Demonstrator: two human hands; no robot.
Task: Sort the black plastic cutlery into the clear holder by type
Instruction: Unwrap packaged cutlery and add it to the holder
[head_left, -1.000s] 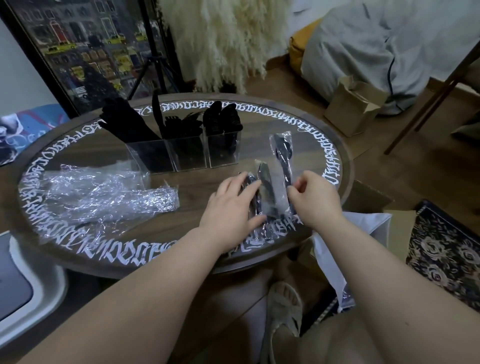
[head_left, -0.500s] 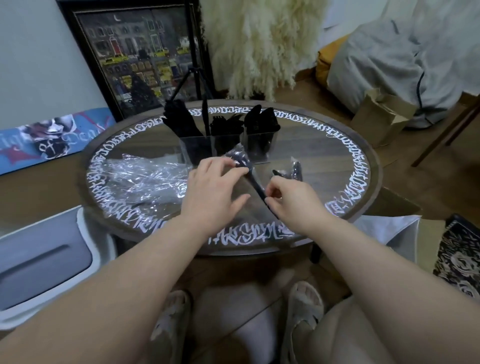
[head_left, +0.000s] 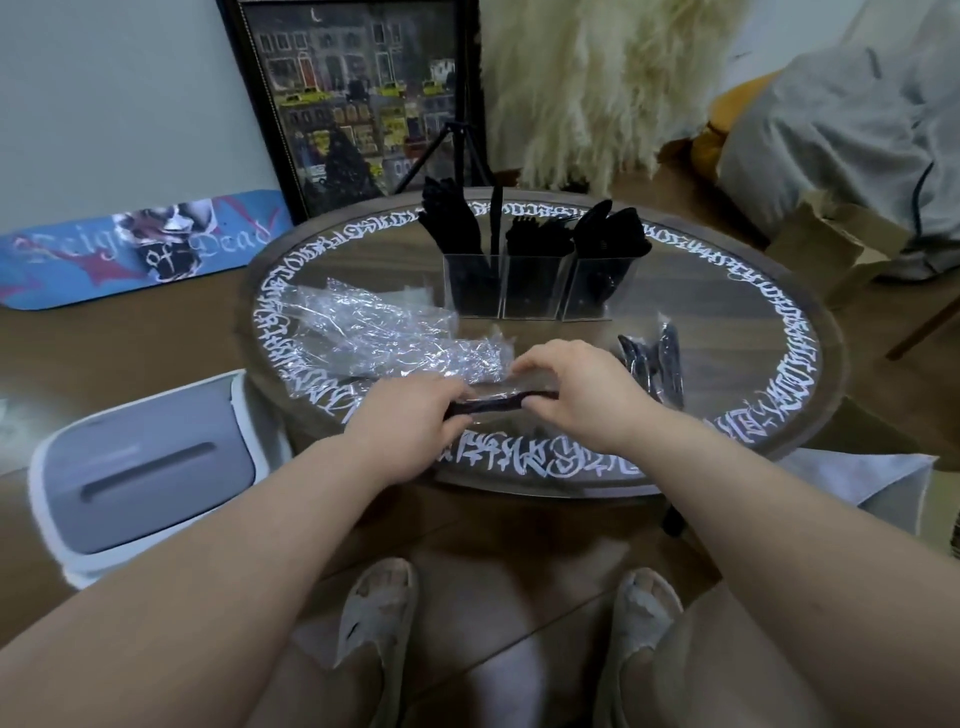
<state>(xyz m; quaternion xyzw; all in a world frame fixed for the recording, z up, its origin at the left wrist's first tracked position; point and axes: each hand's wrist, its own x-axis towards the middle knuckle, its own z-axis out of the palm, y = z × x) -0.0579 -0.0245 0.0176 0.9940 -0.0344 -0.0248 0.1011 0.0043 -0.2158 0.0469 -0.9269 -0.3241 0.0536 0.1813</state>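
Crosswise, the wrapped piece (head_left: 485, 404) spans both grips: left hand (head_left: 410, 415) and right hand (head_left: 576, 395) pinching its ends, holder (head_left: 530, 286) straight beyond.

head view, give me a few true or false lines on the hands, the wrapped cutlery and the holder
1. Both hands hold one wrapped black cutlery piece between them. True: the left hand grips one end, the right hand the other.
2. The clear holder is empty. False: all three compartments hold black cutlery.
3. More wrapped cutlery lies on the table to the right of the hands. True.
4. The crumpled clear wrappers sit inside the holder. False: they lie on the table, left of the holder.
5. The held piece stands upright. False: it lies roughly level between the hands.
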